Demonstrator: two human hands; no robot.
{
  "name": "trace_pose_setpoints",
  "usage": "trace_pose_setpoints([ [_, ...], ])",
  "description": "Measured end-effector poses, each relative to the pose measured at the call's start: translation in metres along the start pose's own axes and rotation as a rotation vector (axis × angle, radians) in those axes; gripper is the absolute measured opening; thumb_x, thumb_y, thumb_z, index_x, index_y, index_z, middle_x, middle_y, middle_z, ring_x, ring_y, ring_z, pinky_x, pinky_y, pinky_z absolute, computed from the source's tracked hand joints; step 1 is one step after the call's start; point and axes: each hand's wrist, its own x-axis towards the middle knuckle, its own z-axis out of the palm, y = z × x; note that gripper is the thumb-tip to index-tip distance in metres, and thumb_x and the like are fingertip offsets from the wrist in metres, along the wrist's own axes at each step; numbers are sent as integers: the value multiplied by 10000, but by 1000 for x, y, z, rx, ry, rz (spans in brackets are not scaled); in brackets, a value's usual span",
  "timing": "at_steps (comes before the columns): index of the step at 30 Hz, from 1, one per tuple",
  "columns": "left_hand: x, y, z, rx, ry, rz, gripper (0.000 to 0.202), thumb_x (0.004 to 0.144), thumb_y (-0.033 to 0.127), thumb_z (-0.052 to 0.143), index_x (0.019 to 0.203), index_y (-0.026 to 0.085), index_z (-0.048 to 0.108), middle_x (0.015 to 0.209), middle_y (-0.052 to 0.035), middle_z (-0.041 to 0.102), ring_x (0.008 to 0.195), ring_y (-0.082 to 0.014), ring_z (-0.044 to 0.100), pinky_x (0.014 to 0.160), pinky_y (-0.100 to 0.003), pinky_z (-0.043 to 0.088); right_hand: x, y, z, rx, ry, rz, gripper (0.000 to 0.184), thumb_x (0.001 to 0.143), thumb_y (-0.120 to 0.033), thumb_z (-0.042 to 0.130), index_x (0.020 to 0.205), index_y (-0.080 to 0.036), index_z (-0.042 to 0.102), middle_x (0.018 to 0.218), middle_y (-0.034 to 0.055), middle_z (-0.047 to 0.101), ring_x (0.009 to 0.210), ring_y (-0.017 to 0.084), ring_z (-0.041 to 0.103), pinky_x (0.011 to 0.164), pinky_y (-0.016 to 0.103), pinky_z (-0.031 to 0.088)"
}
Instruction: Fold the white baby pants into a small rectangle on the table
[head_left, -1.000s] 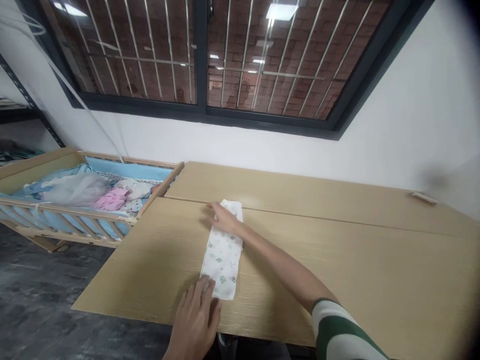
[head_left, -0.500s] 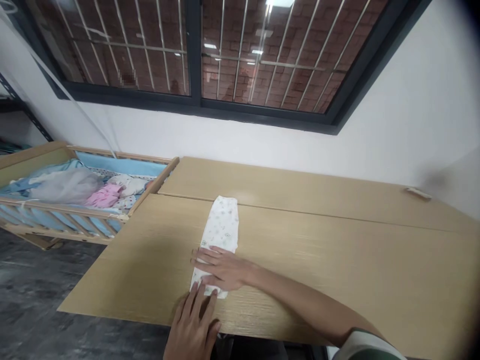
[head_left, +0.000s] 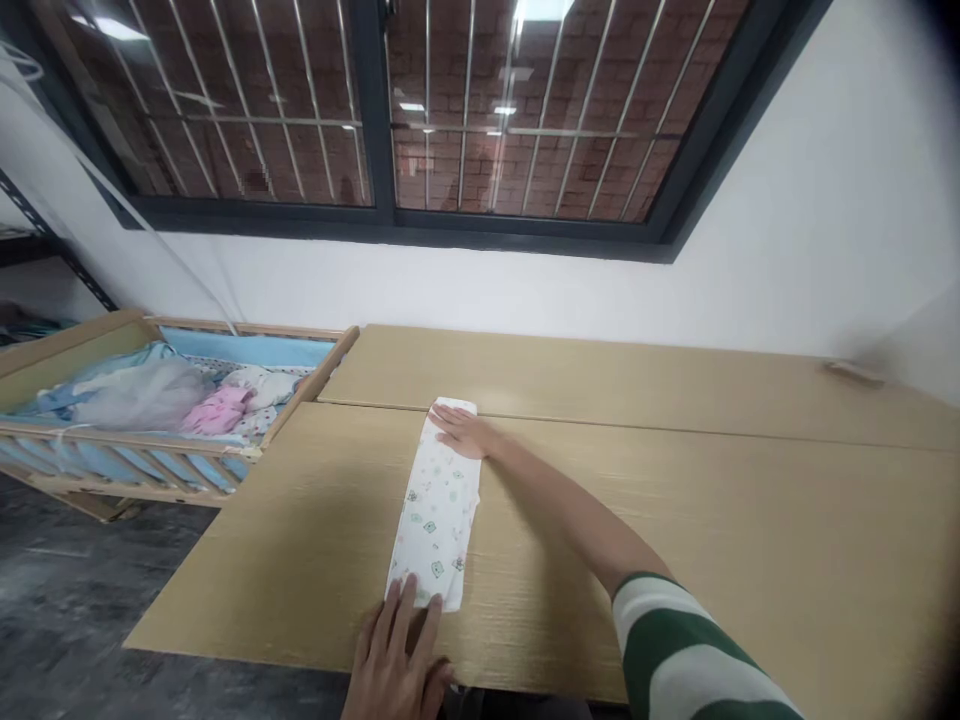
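A white cloth [head_left: 435, 510] with small green and pink prints lies folded into a long narrow strip on the wooden table [head_left: 600, 530]. My right hand [head_left: 463, 433] rests flat across the strip's far end, palm down with fingers stretched to the left. At the near end, my left hand [head_left: 401, 645] has its fingers spread, and their tips touch the cloth's lower edge. Neither hand grips anything. Part of the cloth's far end is covered by my right hand.
Left of the table stands a wooden crib [head_left: 300, 392] with blue lining, holding a pink cloth [head_left: 217, 410] and sheer white netting [head_left: 142, 395]. A barred window [head_left: 517, 120] is in the wall behind. A small pale object [head_left: 853, 374] lies at the table's far right.
My right hand has slid from the near part of the cloth to its far end. The strip looks flatter. My left hand stays at the near edge.
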Motion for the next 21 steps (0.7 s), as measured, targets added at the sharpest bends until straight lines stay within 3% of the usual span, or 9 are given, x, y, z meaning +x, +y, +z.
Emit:
trace_pose_setpoints([
  [2,0,0,-1,10,-4,7,519,920,400,575,1401,206,564,1435,-150,566,1323,-329,520,931,-399,498,7,10,-3,-61,-13,22,623,1066,-476,247,1611,-174,243,1674,84,149,1557,254,131,1263,455,117],
  [5,-1,4,-4,4,-7,-5,499,922,379,570,1385,194,577,1434,-159,565,1318,-333,523,920,-407,503,11,14,-7,-108,-25,63,627,1066,-486,189,1621,-193,199,1683,56,133,1558,237,127,1262,458,112],
  [9,1,4,-10,-48,-68,-60,461,948,363,545,1386,223,574,1442,-140,565,1294,-330,548,898,-429,522,7,-3,-13,-152,56,61,607,1059,-417,270,1608,-160,237,1674,103,201,1553,248,151,1254,470,127],
  [12,9,-12,-13,-178,-136,-119,369,987,369,521,1329,261,604,1359,-91,639,1199,-283,620,888,-420,540,-11,-38,-17,-170,200,44,570,1022,-293,397,1558,-105,342,1637,184,281,1522,308,228,1225,521,186],
  [15,19,-37,-14,-337,-149,-147,286,1013,326,497,1254,258,635,1263,-70,693,1135,-241,657,917,-401,547,-52,-89,-15,-48,278,49,412,1014,-263,452,1389,-131,559,1418,201,549,1311,309,509,1108,519,381],
  [18,23,-52,-14,-424,-155,-97,260,1009,285,499,1222,251,643,1284,-71,679,1170,-234,642,952,-399,546,-109,-141,-8,183,149,-85,350,1052,-371,437,1217,-178,678,1142,115,696,1089,225,639,971,389,507],
  [21,16,-51,-14,-461,-218,-15,319,977,298,566,1288,246,608,1339,-71,646,1239,-238,599,1005,-401,533,-166,-181,-1,254,33,-137,430,1006,-505,526,1273,-199,666,1223,104,693,1149,231,636,1031,393,486],
])
